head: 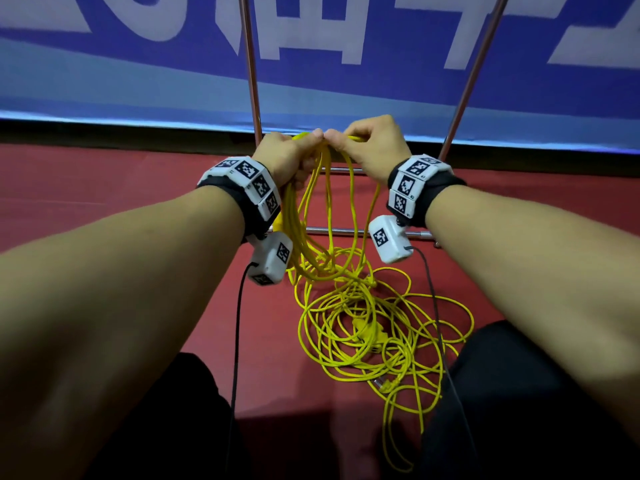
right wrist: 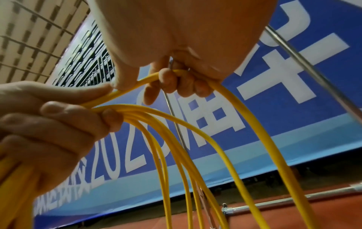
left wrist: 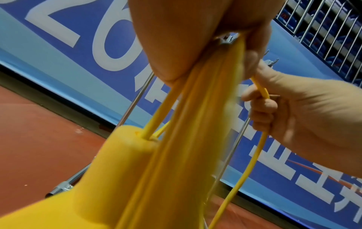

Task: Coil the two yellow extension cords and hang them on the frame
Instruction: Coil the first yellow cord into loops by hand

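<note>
Left hand (head: pixel 284 157) grips the gathered loops (head: pixel 311 216); right hand (head: pixel 372 147) pinches the next strand (right wrist: pixel 225 96). Better keep each loop matching, untwisted, before feeding more from the floor tangle (head: pixel 374 327).

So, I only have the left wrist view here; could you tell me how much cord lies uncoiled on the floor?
Observer: In the head view, a large loose tangle of yellow cord lies on the red floor below the hands, far more than the hanging loops.
Operator: Thank you. Is a plug visible in it?
Observer: Yes, a yellow plug lies at the tangle's near edge.
Operator: And what is the grip like up top?
Observer: In the right wrist view, the left hand has its fingers curled round several strands, and the right hand holds a single strand.
</note>
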A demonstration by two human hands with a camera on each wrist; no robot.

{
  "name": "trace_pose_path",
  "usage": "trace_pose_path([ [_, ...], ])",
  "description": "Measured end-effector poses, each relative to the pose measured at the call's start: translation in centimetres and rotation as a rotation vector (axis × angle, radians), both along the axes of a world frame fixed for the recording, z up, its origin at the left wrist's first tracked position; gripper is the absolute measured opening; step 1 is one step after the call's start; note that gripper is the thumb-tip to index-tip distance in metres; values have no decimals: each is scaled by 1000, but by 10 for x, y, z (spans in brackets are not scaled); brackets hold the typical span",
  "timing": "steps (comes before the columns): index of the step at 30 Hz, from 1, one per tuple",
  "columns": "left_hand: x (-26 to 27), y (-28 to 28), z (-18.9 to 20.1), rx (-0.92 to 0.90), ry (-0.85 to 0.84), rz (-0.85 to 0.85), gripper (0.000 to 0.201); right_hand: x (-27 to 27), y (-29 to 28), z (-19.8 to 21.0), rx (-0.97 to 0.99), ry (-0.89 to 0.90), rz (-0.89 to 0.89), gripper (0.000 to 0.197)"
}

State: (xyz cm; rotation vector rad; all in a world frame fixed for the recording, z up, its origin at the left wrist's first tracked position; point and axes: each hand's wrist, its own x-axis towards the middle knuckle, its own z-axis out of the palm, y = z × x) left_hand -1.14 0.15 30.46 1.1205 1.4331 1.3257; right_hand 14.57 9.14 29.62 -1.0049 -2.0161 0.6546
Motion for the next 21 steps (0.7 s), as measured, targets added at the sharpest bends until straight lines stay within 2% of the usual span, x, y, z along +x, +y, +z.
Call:
trace_pose_path([
  [2,2,0,4,24,-27,13,29,6,2,-5,-33,-8,21,48],
  [3,2,0,6,37,-36,22,28,11,3,-9,-50,-56,51,40],
  [5,0,1,9,65,-45,48,27,22,10,-24,-90,-242,70,25],
  [7,-6,2,9,85,-69,86,27,36,19,-41,-205,-399,62,31],
  [8,-9,3,8,89,-82,105,27,42,23,-48,-267,-411,87,37],
  [10,-14,4,7,89,-83,139,26,47,25,-55,-346,-366,132,41],
  [12,-17,4,7,81,-88,175,24,45,24,-53,-362,-320,88,43],
  [14,-20,6,8,57,-124,200,20,42,22,-41,-281,-267,-6,43],
  [18,-26,5,7,16,-180,201,11,33,30,-8,-186,64,-113,41],
  [20,-28,4,5,16,-163,192,9,30,30,-5,-129,108,-147,41],
  [21,-29,4,4,14,-150,187,9,30,29,-6,-92,64,-153,39],
])
